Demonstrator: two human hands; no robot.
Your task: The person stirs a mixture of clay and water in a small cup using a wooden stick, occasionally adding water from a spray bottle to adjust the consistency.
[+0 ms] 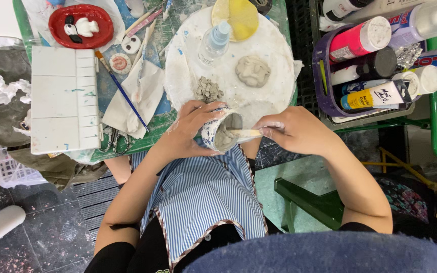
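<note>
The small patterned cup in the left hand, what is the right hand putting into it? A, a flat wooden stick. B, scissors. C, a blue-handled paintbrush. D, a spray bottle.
A: the right hand holds a flat wooden stick whose tip reaches into the grey clay inside the cup, which the left hand grips; the blue-handled paintbrush lies on the table.

A green worktop (153,132) stands over a dark speckled stone floor (41,222). A green plastic chair (304,202) sits beside it, and a white mesh basket (6,172) rests low at left.
</note>
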